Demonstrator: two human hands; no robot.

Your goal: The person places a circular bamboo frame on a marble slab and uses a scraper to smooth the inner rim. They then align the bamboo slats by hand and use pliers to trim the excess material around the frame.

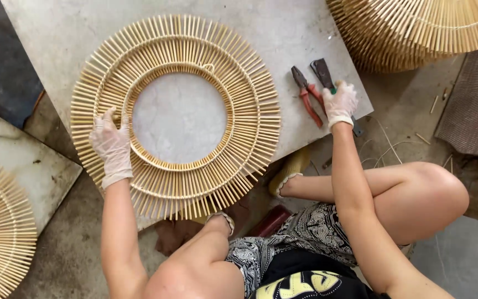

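A round sunburst frame of pale bamboo sticks (239, 116) lies flat on a grey stone slab (283, 27). My left hand (112, 145), in a thin white glove, presses flat on the frame's left side, fingers spread. My right hand (339, 103), also gloved, is closed around the green handle of a dark-headed pincer tool (322, 72) at the slab's right edge. Red-handled pliers (307, 95) lie just left of that hand.
A stack of finished bamboo frames (416, 27) sits at the top right. Another frame (1, 227) rests on a second slab (34, 166) at the left. My bare knees (443, 188) are folded below the slab. Loose stick offcuts litter the floor (405, 138).
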